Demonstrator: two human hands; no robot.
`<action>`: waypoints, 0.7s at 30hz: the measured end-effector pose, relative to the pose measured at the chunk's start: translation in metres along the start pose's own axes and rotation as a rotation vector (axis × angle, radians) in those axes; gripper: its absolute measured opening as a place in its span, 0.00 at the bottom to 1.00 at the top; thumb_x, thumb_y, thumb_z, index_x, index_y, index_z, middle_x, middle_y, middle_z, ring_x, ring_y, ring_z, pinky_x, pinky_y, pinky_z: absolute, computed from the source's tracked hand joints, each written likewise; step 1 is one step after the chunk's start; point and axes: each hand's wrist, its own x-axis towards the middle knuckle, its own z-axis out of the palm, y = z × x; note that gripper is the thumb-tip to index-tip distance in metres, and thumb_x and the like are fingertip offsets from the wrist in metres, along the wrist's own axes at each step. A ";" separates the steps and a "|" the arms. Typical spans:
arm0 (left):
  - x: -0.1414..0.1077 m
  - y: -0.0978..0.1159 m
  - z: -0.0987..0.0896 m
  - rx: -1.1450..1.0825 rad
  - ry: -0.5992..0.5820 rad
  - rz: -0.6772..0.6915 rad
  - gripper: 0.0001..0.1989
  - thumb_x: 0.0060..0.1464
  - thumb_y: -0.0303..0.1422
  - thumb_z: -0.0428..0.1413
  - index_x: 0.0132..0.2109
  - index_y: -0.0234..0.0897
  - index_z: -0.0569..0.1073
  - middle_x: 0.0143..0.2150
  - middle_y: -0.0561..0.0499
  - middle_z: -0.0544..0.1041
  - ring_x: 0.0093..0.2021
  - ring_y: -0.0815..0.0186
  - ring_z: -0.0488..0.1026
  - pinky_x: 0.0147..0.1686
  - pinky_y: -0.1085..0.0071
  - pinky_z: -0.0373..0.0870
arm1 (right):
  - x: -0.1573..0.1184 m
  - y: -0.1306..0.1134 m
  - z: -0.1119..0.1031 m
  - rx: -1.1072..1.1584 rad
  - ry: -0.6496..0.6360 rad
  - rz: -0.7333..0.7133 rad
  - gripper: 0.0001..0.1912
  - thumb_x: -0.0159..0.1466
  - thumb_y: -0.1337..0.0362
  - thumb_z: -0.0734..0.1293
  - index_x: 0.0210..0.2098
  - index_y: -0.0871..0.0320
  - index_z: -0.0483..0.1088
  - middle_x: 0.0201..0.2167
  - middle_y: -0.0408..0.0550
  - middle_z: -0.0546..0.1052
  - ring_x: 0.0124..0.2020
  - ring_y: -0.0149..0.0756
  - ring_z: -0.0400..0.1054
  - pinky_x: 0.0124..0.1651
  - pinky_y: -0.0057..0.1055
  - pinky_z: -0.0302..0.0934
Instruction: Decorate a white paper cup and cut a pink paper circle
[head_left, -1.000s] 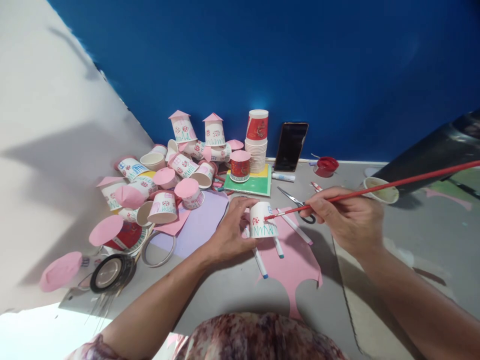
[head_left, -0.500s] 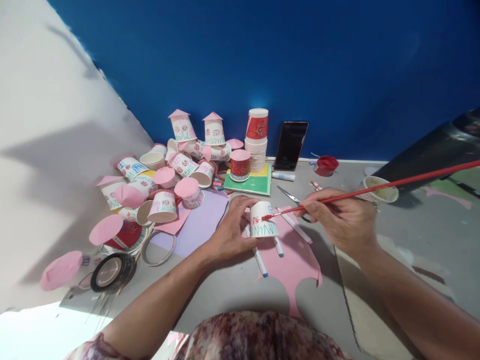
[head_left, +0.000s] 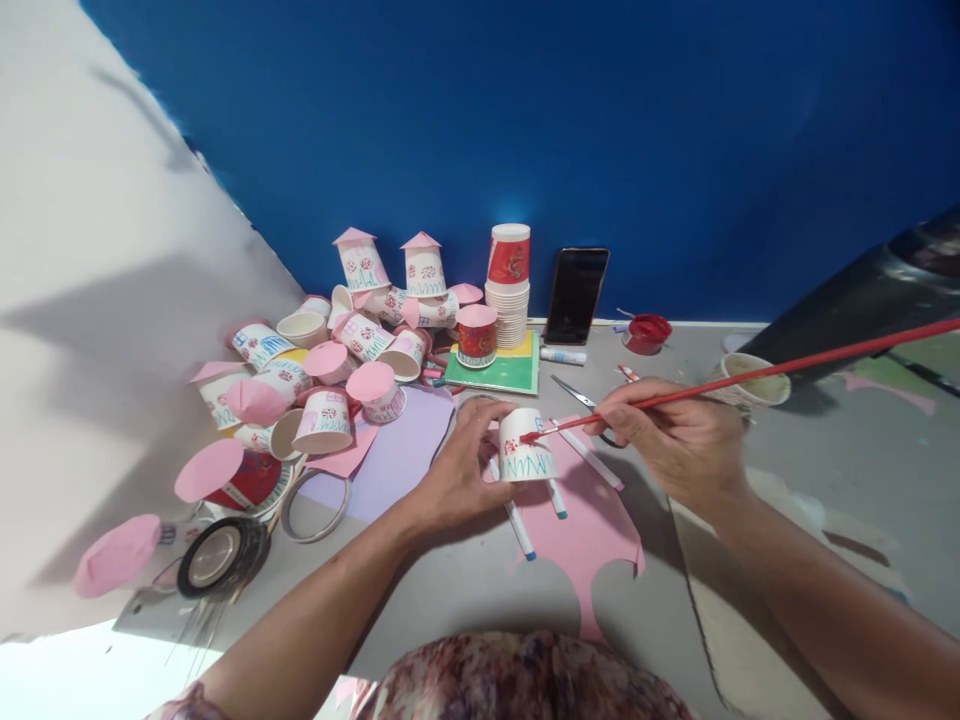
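My left hand [head_left: 469, 455] is closed around a white paper cup [head_left: 526, 462] turned upside down, its side marked with green zigzag strokes, red dabs and a blue window shape. In my right hand [head_left: 675, 435] is a long red paintbrush [head_left: 795, 362], gripped like a pen. Its red-loaded tip touches the cup's side or lies very close to it. Beneath the cup lie a cut sheet of pink paper [head_left: 592, 545] and several white marker pens [head_left: 521, 530]. Scissors [head_left: 574, 391] rest just behind, partly hidden by my right hand.
Many decorated paper cups [head_left: 322, 420] with pink paper tops are heaped at the left. Behind stand a cup stack [head_left: 511, 305] and a phone [head_left: 577, 297]. A red paint pot [head_left: 647, 333] and another cup [head_left: 757, 385] are at the right; black tape [head_left: 214, 560] lies front left.
The brush tip stays at the cup's side, with more red showing there. The cup appears turned slightly, its blue window shifting. The whole view has shifted a little.
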 end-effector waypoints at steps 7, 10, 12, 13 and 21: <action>0.001 -0.001 0.000 0.011 -0.004 0.023 0.33 0.50 0.27 0.67 0.62 0.43 0.68 0.62 0.45 0.72 0.64 0.53 0.70 0.62 0.56 0.73 | 0.001 0.004 -0.001 0.026 0.014 -0.041 0.10 0.70 0.61 0.73 0.32 0.53 0.79 0.24 0.41 0.82 0.20 0.29 0.68 0.24 0.26 0.63; 0.001 -0.002 0.001 -0.013 0.005 -0.007 0.33 0.50 0.28 0.67 0.62 0.43 0.68 0.62 0.45 0.71 0.63 0.53 0.71 0.59 0.58 0.75 | 0.001 0.003 -0.001 0.040 -0.033 -0.057 0.09 0.70 0.63 0.73 0.31 0.53 0.79 0.24 0.40 0.82 0.20 0.28 0.69 0.24 0.25 0.64; 0.000 -0.002 0.001 -0.044 0.009 -0.028 0.33 0.50 0.31 0.69 0.62 0.43 0.68 0.62 0.44 0.71 0.62 0.53 0.72 0.57 0.59 0.77 | 0.002 0.003 -0.001 0.044 -0.036 -0.062 0.10 0.70 0.63 0.73 0.31 0.53 0.79 0.24 0.40 0.82 0.20 0.28 0.69 0.24 0.25 0.63; 0.000 -0.002 0.001 -0.056 0.013 -0.033 0.34 0.51 0.32 0.70 0.62 0.43 0.68 0.62 0.44 0.71 0.62 0.53 0.72 0.57 0.59 0.77 | 0.002 0.003 -0.001 0.044 -0.027 -0.059 0.10 0.70 0.63 0.72 0.31 0.53 0.79 0.24 0.40 0.82 0.20 0.28 0.68 0.23 0.25 0.63; 0.003 -0.001 -0.002 -0.027 0.006 -0.012 0.34 0.50 0.28 0.70 0.63 0.44 0.69 0.61 0.45 0.71 0.62 0.54 0.72 0.60 0.59 0.74 | 0.003 0.007 -0.001 0.078 -0.006 -0.035 0.10 0.71 0.62 0.73 0.31 0.53 0.79 0.24 0.41 0.82 0.21 0.29 0.68 0.24 0.26 0.62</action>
